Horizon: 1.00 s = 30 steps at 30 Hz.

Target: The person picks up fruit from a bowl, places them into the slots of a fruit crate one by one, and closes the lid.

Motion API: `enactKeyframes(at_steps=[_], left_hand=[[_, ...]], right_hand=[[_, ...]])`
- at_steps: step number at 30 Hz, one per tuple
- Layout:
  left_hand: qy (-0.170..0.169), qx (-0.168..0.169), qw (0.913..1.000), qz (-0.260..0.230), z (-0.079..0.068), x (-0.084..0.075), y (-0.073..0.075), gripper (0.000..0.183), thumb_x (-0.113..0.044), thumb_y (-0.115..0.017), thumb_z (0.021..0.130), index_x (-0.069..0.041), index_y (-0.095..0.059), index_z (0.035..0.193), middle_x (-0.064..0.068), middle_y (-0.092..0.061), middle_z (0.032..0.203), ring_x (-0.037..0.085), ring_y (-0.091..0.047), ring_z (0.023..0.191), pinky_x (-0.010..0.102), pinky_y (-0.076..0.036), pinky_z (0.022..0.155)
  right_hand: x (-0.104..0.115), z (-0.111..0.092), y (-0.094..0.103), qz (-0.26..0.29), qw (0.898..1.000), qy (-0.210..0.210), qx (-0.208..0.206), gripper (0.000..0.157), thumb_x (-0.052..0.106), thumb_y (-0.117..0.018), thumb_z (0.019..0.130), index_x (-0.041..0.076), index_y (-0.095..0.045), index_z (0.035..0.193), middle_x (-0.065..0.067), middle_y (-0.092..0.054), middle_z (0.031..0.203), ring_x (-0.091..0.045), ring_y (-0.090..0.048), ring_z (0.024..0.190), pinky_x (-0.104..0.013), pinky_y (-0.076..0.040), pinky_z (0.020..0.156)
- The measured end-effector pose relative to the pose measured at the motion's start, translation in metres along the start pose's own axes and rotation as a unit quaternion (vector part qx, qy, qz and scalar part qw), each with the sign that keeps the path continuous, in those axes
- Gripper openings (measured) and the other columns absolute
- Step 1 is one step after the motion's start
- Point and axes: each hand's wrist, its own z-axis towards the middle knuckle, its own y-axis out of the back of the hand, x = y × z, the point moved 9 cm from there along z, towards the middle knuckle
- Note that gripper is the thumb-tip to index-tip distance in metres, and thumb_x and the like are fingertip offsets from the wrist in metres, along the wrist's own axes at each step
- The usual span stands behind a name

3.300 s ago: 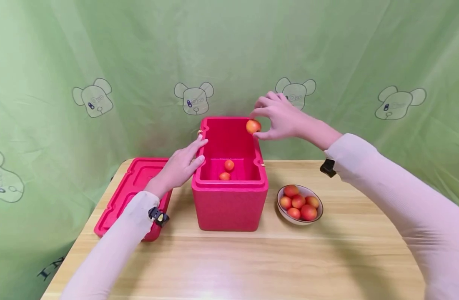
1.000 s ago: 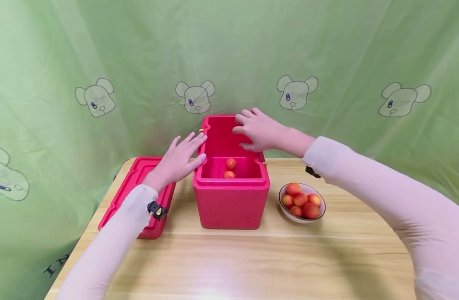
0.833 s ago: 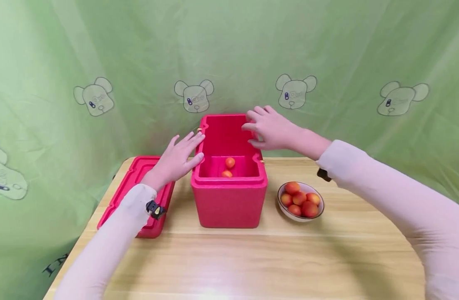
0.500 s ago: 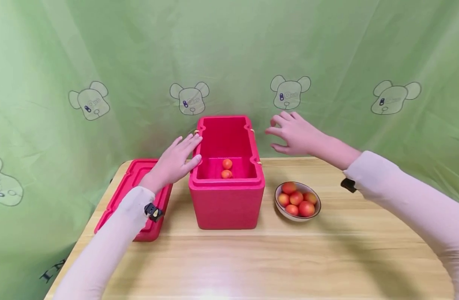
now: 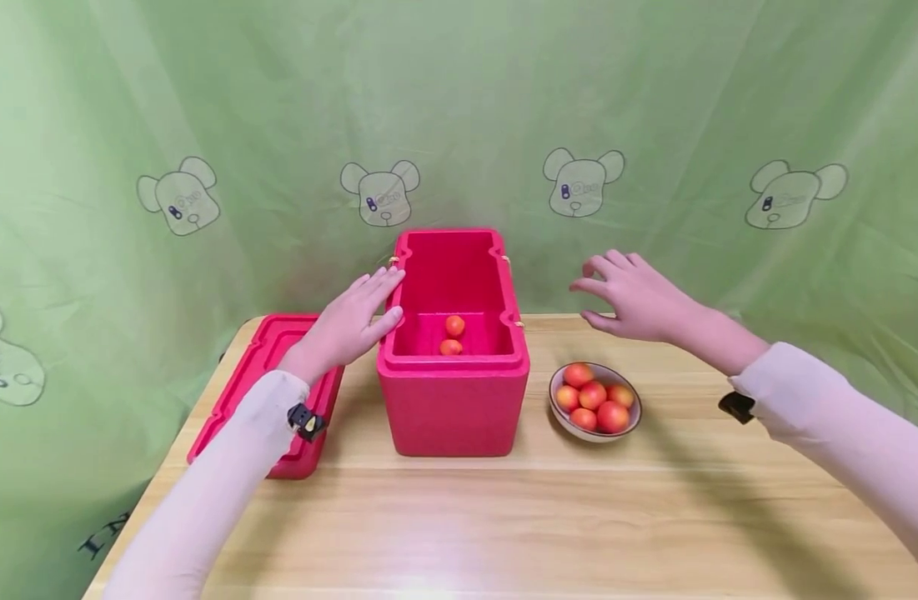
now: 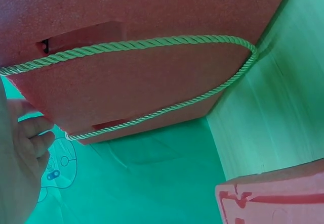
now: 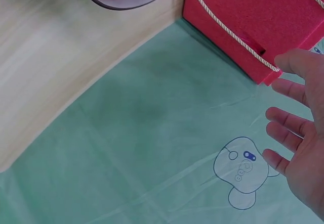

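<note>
Fruit bowl (round, no long axis) sits on the surface just right of the red box, lower than the right hand, which is nearer and empty, fingers loosely bent. Left hand rests relaxed on the box edge. Right wrist view crops the bowl, and top fruit hides whatever's underneath.

one box, one lid, one bowl, eight visible fruits, two hands

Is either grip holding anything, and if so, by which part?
Nothing: the right grip hangs empty; the left grip only rests on the rim of the red box.
</note>
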Motion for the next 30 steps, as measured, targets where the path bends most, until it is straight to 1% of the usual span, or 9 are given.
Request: enactKeyframes(at_steps=[3,7,11,15,18,21,24,30], left_hand=[[-0.004,-0.006,0.9999,-0.008,-0.001,0.0,0.0,0.066,-0.046,-0.044,0.094,-0.018,-0.023,0.15,0.001,-0.025,0.155,0.019,-0.018,0.145,0.041,-0.017,0.117],[-0.023,-0.022,0.9995,-0.006,-0.004,0.0,-0.001,0.064,-0.043,-0.04,0.096,-0.013,-0.022,0.15,0.005,-0.024,0.155,0.022,-0.02,0.144,0.043,-0.018,0.117],[-0.03,-0.031,0.9991,-0.003,-0.006,0.003,-0.003,0.064,-0.043,-0.04,0.097,-0.016,-0.02,0.151,0.002,-0.023,0.156,0.024,-0.022,0.143,0.045,-0.02,0.116],[-0.028,-0.041,0.9983,-0.03,-0.006,0.005,-0.006,0.065,-0.046,-0.04,0.096,-0.02,-0.018,0.151,-0.001,-0.022,0.156,0.024,-0.025,0.142,0.047,-0.026,0.113],[-0.026,-0.05,0.997,-0.053,-0.007,0.007,-0.009,0.065,-0.046,-0.039,0.096,-0.021,-0.016,0.152,-0.003,-0.019,0.157,0.021,-0.025,0.142,0.046,-0.028,0.112],[-0.03,-0.058,0.9961,-0.06,-0.007,0.007,-0.011,0.064,-0.045,-0.039,0.096,-0.021,-0.015,0.152,-0.004,-0.019,0.157,0.02,-0.027,0.141,0.047,-0.028,0.112],[-0.034,-0.063,0.996,-0.052,-0.008,0.007,-0.012,0.064,-0.043,-0.04,0.096,-0.02,-0.016,0.152,-0.002,-0.021,0.157,0.021,-0.029,0.14,0.048,-0.028,0.111],[-0.032,-0.075,0.9967,0.004,-0.008,0.005,-0.007,0.066,-0.045,-0.04,0.095,-0.017,-0.019,0.151,0.001,-0.027,0.155,0.023,-0.03,0.14,0.049,-0.021,0.114]], right_hand=[[-0.001,-0.004,-0.002,-0.001,1.0,-0.003,0.002,0.032,0.027,-0.07,0.077,0.012,-0.068,0.105,-0.01,-0.057,0.103,-0.028,-0.049,0.093,-0.044,-0.039,0.076],[-0.001,-0.008,-0.004,-0.001,1.0,-0.004,0.0,0.032,0.027,-0.071,0.076,0.012,-0.068,0.105,-0.01,-0.057,0.102,-0.029,-0.049,0.092,-0.043,-0.039,0.075],[0.0,-0.01,-0.007,0.0,1.0,0.002,-0.003,0.032,0.026,-0.071,0.076,0.011,-0.068,0.105,-0.011,-0.056,0.101,-0.029,-0.049,0.092,-0.044,-0.04,0.075],[0.001,-0.011,-0.01,0.002,1.0,0.001,-0.001,0.031,0.025,-0.072,0.076,0.011,-0.068,0.104,-0.011,-0.056,0.1,-0.029,-0.05,0.092,-0.045,-0.041,0.076],[0.002,-0.009,-0.013,0.004,1.0,-0.002,0.006,0.032,0.025,-0.071,0.076,0.011,-0.068,0.104,-0.011,-0.056,0.101,-0.029,-0.05,0.092,-0.045,-0.042,0.077],[0.003,-0.008,-0.018,0.005,1.0,-0.005,0.016,0.032,0.026,-0.071,0.077,0.01,-0.068,0.105,-0.011,-0.056,0.101,-0.029,-0.051,0.093,-0.046,-0.043,0.077],[0.005,-0.008,-0.024,0.004,1.0,-0.006,0.026,0.033,0.026,-0.071,0.077,0.011,-0.068,0.105,-0.011,-0.056,0.101,-0.028,-0.052,0.093,-0.046,-0.043,0.077],[0.013,-0.006,-0.03,0.0,0.999,0.012,0.031,0.032,0.025,-0.071,0.076,0.012,-0.068,0.105,-0.011,-0.056,0.101,-0.029,-0.052,0.094,-0.045,-0.044,0.076]])
